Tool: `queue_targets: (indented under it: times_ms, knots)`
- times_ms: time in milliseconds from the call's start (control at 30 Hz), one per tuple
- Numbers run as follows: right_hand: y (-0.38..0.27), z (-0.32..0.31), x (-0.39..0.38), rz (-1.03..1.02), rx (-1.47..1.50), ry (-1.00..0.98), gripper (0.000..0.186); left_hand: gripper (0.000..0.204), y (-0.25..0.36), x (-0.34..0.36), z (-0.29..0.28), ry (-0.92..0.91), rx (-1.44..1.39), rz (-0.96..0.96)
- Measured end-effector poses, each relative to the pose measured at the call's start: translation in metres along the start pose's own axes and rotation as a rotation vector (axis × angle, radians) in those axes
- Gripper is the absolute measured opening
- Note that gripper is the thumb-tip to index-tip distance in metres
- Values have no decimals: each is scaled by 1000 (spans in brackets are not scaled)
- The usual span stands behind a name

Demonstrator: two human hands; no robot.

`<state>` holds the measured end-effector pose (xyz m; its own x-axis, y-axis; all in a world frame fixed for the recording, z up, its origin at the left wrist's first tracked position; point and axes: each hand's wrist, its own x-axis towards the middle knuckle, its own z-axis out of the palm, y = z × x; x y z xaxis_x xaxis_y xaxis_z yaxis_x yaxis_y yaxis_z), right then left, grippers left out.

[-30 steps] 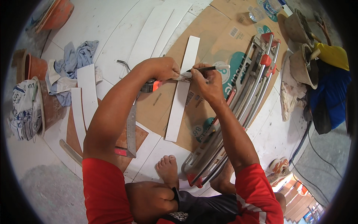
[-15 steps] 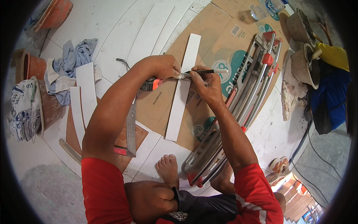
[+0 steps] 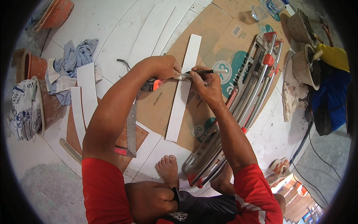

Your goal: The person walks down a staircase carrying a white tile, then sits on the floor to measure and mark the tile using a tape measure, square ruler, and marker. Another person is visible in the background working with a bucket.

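A long white tile strip (image 3: 183,89) lies on flattened brown cardboard (image 3: 209,33). My left hand (image 3: 164,67) presses a metal square with an orange-and-black handle (image 3: 153,84) across the strip. Gripped in my right hand (image 3: 204,83) is a black marker with a white cap end (image 3: 209,71), its tip on the strip beside the square's blade. Both forearms come in from below, in red sleeves.
A red-and-metal manual tile cutter (image 3: 242,97) lies to the right. More white tile strips (image 3: 86,93), a steel ruler square (image 3: 130,130), rags (image 3: 71,63), terracotta pots (image 3: 35,67) and a bag (image 3: 24,108) sit left. Buckets (image 3: 304,63) and a plastic bottle (image 3: 266,9) are upper right. My bare foot (image 3: 167,170) rests below.
My right hand and the marker have shifted slightly upward along the strip. My left hand stays on the square.
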<state>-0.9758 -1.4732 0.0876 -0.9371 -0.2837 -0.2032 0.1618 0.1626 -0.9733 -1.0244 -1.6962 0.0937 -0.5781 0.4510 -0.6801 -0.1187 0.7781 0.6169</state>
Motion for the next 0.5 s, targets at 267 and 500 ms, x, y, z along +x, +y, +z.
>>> queue_targets:
  times_ms: [267,500]
  knots:
    - [2,2,0,-7,12,2,15,19,5,-6,-2,4,16,-1]
    - [1,0,1,28,-14,-6,15,23,15,-12,-6,-18,7,-18]
